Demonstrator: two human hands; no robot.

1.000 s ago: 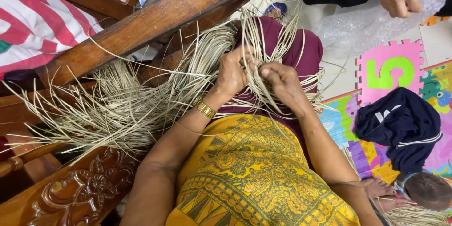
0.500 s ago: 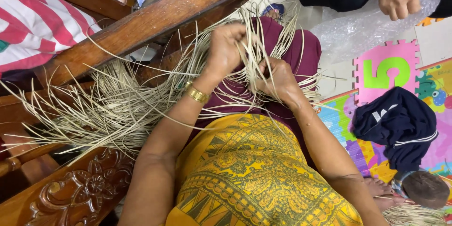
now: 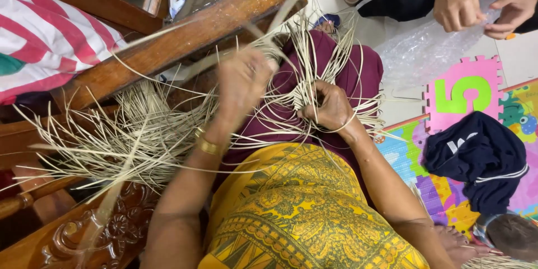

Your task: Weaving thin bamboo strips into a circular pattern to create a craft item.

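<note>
Big brown wood frame point(image 3: 185, 39) slants across the top, w/ a red & white striped cloth point(image 3: 50, 50) at the far left. Person sits low in a yellow patterned skirt point(image 3: 302, 213), w/ purple cloth point(image 3: 358, 73) over the knees, so the lap works like a worktop. Pale thin straw strips point(image 3: 129, 140) fan out to the left, loose ends kept out of the way. Left hand point(image 3: 244, 81) is up, blurry, closed round a few strips, prob. to keep them tight. Right hand point(image 3: 330, 106) sits on the lap, fingers pinched shut on the woven bunch point(image 3: 300, 92) so it can't slip. Gold bangle point(image 3: 207, 145) on left wrist. Another person's hands point(image 3: 459, 5) hold clear plastic top right.
</note>
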